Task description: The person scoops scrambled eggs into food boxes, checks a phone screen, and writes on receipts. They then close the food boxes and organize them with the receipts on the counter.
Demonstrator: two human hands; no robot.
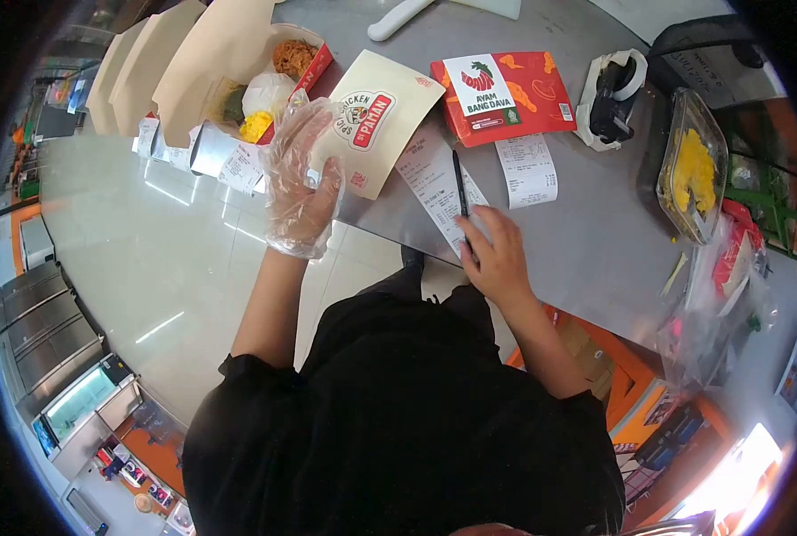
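Note:
My left hand wears a clear, loose plastic glove. Its fingers stretch away from me along the left side of a cream printed food box, overlapping it in this view; the hand is open. In my right hand, which is bare, a black pen is pinched between the fingers, pointing away from me. Beneath the pen lies a long printed receipt, partly under the cream box. Beyond my left hand stands an open box with fried chicken, a wrapped white portion and yellow food.
A red box lies above a second receipt on the metal table. Further right are a black tape dispenser, a clear tray of yellow food and plastic bags. A white-handled tool lies at the back.

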